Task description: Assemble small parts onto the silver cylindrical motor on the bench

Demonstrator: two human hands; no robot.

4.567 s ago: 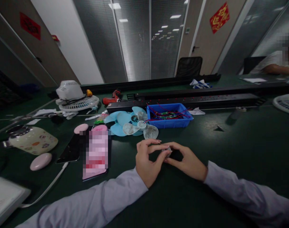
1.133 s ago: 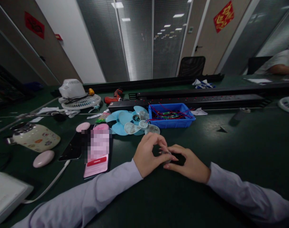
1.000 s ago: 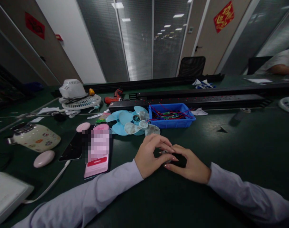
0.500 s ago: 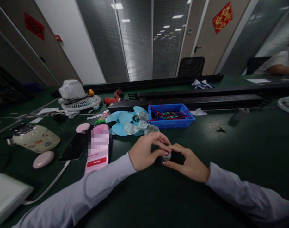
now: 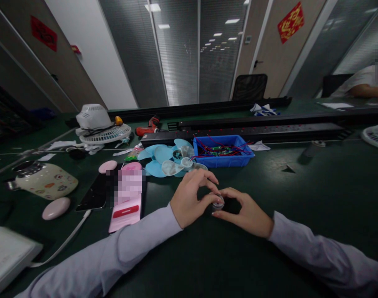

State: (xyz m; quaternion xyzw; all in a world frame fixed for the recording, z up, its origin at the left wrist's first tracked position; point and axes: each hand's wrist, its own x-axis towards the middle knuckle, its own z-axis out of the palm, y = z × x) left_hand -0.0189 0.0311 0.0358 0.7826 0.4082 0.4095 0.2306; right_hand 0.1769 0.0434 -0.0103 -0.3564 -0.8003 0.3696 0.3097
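On the dark green tabletop in front of me stands a small round silvery metal part [image 5: 218,205], mostly covered by my fingers. My right hand [image 5: 246,213] closes around it from the right, thumb at the near side and fingers at the far side. My left hand [image 5: 193,198] reaches in from the left, its thumb and index finger pinched at the part's top while the other fingers arch above. Whether a tiny piece sits between the left fingertips is hidden. Beyond the left hand lie blue fan blades [image 5: 162,155] and greyish fan blades [image 5: 173,167].
A blue bin [image 5: 226,159] with wires and green boards sits behind my hands. Phones [image 5: 127,213], a flask [image 5: 49,180] and a white box [image 5: 10,256] are at left. A drill [image 5: 148,127] and black rails [image 5: 254,133] lie behind. A person [image 5: 358,85] sits far right.
My left hand's fingers have lifted and curled slightly, with the thumb now over the top of the part. My right hand stays in nearly the same place around it.
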